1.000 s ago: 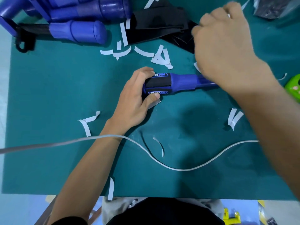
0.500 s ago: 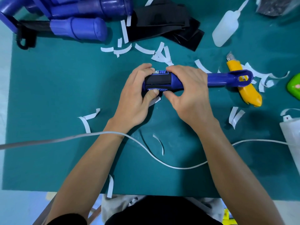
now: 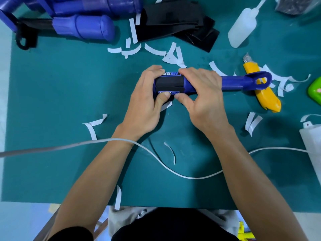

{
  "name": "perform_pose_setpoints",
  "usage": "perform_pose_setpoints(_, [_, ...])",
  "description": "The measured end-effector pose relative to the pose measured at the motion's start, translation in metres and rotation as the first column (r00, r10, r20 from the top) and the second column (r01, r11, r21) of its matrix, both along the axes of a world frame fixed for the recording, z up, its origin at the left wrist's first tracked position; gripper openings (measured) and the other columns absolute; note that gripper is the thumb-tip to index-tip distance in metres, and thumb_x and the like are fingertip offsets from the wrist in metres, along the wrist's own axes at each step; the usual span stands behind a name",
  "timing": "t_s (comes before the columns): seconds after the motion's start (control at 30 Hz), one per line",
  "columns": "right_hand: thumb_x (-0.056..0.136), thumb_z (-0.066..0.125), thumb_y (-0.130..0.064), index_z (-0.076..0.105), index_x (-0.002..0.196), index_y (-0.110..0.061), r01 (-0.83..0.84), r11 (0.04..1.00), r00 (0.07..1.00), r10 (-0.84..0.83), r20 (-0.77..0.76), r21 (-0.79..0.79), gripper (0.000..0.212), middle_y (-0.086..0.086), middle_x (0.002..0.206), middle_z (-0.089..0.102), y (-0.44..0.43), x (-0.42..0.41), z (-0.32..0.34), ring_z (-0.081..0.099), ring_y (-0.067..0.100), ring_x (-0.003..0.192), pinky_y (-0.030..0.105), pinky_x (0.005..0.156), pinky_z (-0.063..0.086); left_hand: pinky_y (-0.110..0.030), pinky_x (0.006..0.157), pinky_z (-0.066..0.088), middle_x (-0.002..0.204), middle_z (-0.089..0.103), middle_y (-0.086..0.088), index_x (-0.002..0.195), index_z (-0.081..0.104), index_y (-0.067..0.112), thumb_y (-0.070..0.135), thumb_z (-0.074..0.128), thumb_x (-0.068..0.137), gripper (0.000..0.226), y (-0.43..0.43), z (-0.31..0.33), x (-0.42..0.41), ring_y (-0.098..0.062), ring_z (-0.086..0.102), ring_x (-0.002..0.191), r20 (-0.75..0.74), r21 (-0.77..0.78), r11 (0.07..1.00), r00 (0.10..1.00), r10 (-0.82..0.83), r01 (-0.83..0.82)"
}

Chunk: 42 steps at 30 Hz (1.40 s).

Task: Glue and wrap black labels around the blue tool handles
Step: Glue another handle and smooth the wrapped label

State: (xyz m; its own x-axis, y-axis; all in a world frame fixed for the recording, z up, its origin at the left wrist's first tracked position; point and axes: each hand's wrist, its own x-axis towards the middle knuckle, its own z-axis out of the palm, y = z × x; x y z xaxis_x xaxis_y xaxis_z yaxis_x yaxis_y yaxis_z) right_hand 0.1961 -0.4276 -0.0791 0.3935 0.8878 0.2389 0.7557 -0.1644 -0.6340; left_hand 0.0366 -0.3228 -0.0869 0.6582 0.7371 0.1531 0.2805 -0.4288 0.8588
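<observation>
Left hand [image 3: 144,105]: fingers curled over the far side of the blue tool handle [image 3: 231,82], thumb pressed on the near edge of the black label [image 3: 169,84]; closed on the labelled end.
Right hand [image 3: 203,96]: fingers folded over the top of the handle just right of the label, thumb tip touching the label's lower edge beside the left thumb; closed on the handle.
Black label: wrapped around the thick end of the handle, a seam line running along its length between the two thumbs; white lettering on blue bands at its far and near edges.
Blue tool handle: lies across the middle of the green mat [image 3: 52,101], thick end left, looped end right, the loop resting over the yellow utility knife [image 3: 260,91].
Paper strips [image 3: 172,56]: white curled pieces scattered over the mat, one directly under the left thumb.
Spare labels [image 3: 177,25]: black pile at the far edge, apart from the hands.
Other handles [image 3: 83,26]: blue, grouped at the far left corner.
Glue bottle [image 3: 243,30]: translucent, lying tilted at the far right.
White cable [image 3: 173,173]: crosses the mat beneath both forearms.
</observation>
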Motion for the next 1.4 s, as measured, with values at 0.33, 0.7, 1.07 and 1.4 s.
perform_pose_setpoints(0.33, [0.091,0.077,-0.022,0.067,0.129,-0.004,0.026,0.999,0.999,-0.024,-0.04,0.037,0.043,0.003,0.125,0.069,0.0,-0.002,0.001,0.052,0.024,0.112,0.031,0.107,0.03,0.002,0.09,0.041,0.143,0.049,-0.015,0.136,0.05,0.007,0.014,0.061,0.104,0.035,-0.004,0.004,0.003,0.009,0.045,0.128,0.034,-0.002,1.0,0.999,0.022,-0.022])
perform_pose_setpoints(0.7, [0.09,0.077,-0.019,0.069,0.128,-0.006,0.065,0.996,0.994,-0.058,-0.094,0.069,0.04,0.002,0.124,0.07,0.0,-0.003,0.0,0.048,0.018,0.113,0.022,0.108,0.026,-0.001,0.085,0.045,0.14,0.047,-0.014,0.134,0.048,0.001,0.002,0.062,0.099,0.038,-0.01,0.007,0.008,0.005,0.047,0.121,0.036,-0.038,0.996,0.996,0.084,-0.082])
perform_pose_setpoints(1.07, [0.09,0.077,-0.018,0.07,0.128,-0.008,0.09,0.993,0.99,-0.081,-0.114,0.075,0.04,-0.001,0.125,0.07,0.001,-0.006,0.0,0.048,0.015,0.115,0.022,0.109,0.027,0.001,0.084,0.042,0.134,0.048,-0.011,0.129,0.049,-0.004,0.003,0.067,0.098,0.037,-0.011,0.007,0.011,0.011,0.048,0.114,0.045,-0.007,0.993,0.992,0.12,-0.119])
perform_pose_setpoints(1.4, [0.091,0.076,-0.019,0.07,0.128,-0.009,0.099,0.992,0.991,-0.092,-0.095,0.073,0.039,-0.002,0.124,0.07,0.002,-0.008,0.002,0.051,0.019,0.113,0.019,0.109,0.024,0.001,0.08,0.045,0.132,0.053,-0.004,0.125,0.053,0.005,0.007,0.067,0.092,0.036,-0.011,0.016,0.013,0.005,0.051,0.114,0.056,-0.147,0.979,0.987,0.148,-0.139])
